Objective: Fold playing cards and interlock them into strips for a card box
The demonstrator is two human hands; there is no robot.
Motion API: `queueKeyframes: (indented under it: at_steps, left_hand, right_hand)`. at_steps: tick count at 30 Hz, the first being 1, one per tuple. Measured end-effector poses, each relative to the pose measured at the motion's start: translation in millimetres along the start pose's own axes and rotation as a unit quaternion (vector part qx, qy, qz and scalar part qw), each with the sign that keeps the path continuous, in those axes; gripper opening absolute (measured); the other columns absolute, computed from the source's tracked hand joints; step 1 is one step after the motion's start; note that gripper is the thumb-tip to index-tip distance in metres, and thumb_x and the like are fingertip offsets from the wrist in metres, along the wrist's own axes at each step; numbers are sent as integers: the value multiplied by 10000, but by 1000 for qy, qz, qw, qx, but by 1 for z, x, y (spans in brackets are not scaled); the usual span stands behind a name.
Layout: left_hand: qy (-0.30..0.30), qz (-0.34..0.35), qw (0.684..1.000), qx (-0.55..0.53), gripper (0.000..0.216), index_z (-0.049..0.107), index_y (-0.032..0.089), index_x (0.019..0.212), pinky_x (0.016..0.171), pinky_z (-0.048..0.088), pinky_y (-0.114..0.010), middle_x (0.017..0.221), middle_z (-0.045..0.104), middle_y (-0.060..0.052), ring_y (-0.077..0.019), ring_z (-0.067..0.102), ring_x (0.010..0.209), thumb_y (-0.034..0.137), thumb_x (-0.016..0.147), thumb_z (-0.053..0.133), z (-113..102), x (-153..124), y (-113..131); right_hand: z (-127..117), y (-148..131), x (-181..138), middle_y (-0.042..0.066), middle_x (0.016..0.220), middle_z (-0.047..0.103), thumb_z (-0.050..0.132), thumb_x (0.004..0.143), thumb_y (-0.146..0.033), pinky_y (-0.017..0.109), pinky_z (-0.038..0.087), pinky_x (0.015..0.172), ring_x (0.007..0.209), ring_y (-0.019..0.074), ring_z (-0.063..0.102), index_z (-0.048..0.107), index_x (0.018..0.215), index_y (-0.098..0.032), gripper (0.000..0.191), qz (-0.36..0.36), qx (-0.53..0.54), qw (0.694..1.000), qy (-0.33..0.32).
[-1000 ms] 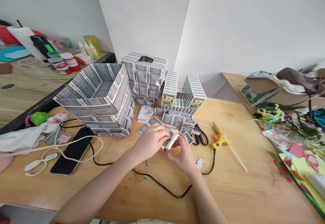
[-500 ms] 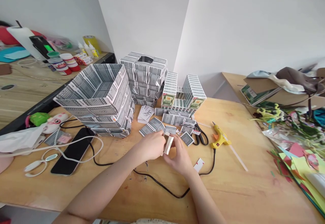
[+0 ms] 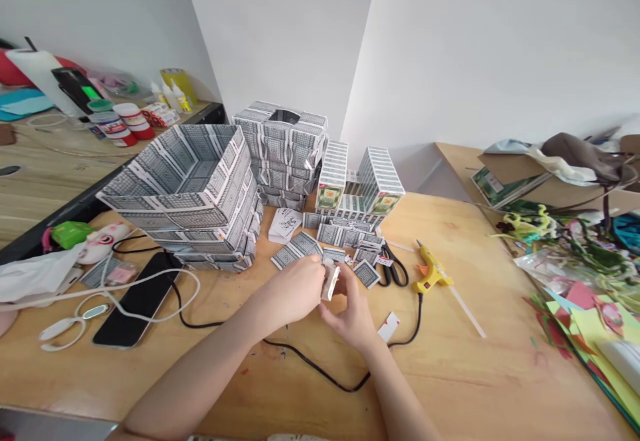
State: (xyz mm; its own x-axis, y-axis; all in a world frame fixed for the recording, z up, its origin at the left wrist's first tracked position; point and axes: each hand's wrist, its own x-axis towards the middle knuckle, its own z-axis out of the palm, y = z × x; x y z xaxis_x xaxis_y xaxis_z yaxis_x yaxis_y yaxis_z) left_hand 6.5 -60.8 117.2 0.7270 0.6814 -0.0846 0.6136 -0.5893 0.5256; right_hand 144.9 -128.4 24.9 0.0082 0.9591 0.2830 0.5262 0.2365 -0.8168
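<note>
Between my two hands, over the middle of the table, is a small white playing card box (image 3: 330, 282). My left hand (image 3: 295, 289) is closed on its left side, the fingertips at the upper edge. From the right, my right hand (image 3: 351, 311) grips the box between thumb and fingers. One end of the box faces me and its flap looks partly lifted. Just beyond the hands lie loose patterned playing cards (image 3: 299, 249), folded card pieces (image 3: 345, 233) and a stack of white cards (image 3: 285, 225).
Containers built of folded cards, one an open bin (image 3: 175, 211) and one a handled box (image 3: 283, 151), stand behind with stacked green card boxes (image 3: 383, 184). Black scissors (image 3: 397, 271), a yellow glue gun (image 3: 431, 269) with its cord, and a phone (image 3: 135, 304) lie around.
The end of the card box now shows a lifted flap where it looked flat before. My left hand has rolled slightly over it. The view has shifted a little.
</note>
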Motion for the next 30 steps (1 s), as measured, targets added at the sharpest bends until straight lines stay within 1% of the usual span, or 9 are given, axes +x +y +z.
queueKeyframes:
  at_steps: [4,9,12,16,19,22,24,26,30]
  left_hand:
    - [50,-3,999,0,280,588,164,569,629,404,-267,813,608,-57,-160,569,680,90,748,386,-10,3,6]
    - [46,-22,998,29,252,556,156,515,567,393,-265,887,615,-57,-149,573,638,79,712,419,-9,2,3]
    - [65,-22,997,21,233,607,171,609,637,423,-270,907,621,-48,-165,590,732,89,732,427,-10,-2,-1]
    - [115,17,993,-16,268,630,200,893,784,437,-293,931,631,-31,-163,576,858,127,811,385,-17,-9,-4]
    - [93,86,991,-39,289,607,215,979,856,423,-305,997,621,-17,-155,545,960,143,851,359,-19,-13,-4]
    - [58,131,987,-73,229,598,232,1000,905,409,-315,1085,583,-22,-166,508,1050,204,842,435,-13,-16,-9]
    - [64,117,986,-97,244,583,250,1015,939,393,-356,1209,501,-34,-208,454,1130,280,774,556,-7,-16,-15]
    - [68,88,985,-133,369,542,272,1069,980,359,-402,1319,393,-32,-238,395,1193,304,711,625,0,-15,-22]
    - [67,57,965,-248,551,401,278,1215,986,363,-413,1268,441,-48,-218,417,1173,211,706,602,14,-10,-31]
  right_hand:
    - [0,6,0,71,1003,618,590,695,-245,298,540,665,791,178,641,234,1297,-205,700,15,12,1000,2]
    - [-2,5,0,68,1002,624,581,703,-237,305,541,680,809,184,642,203,1319,-207,723,19,7,1000,-11]
    - [-3,3,0,67,977,632,581,710,-240,294,541,675,801,183,644,199,1334,-198,733,13,-7,1000,-17]
    - [-2,5,-1,76,1018,617,585,711,-234,309,540,698,818,189,641,186,1343,-214,748,17,12,999,-29]
    - [0,8,-1,84,1095,580,591,711,-217,331,533,736,849,192,631,173,1342,-242,757,22,46,998,-32]
    - [0,12,0,85,1130,554,597,710,-199,344,523,763,877,196,616,191,1333,-255,745,26,88,995,-26]
    - [-1,12,1,89,1143,543,597,716,-197,347,519,767,896,202,606,207,1328,-254,728,28,117,993,-21]
    - [-2,11,2,96,1165,528,599,715,-192,349,515,769,928,213,591,227,1323,-251,715,30,139,990,-14]
    - [-5,7,3,102,1191,511,603,698,-164,353,505,777,976,235,564,259,1319,-245,715,32,152,988,-16]
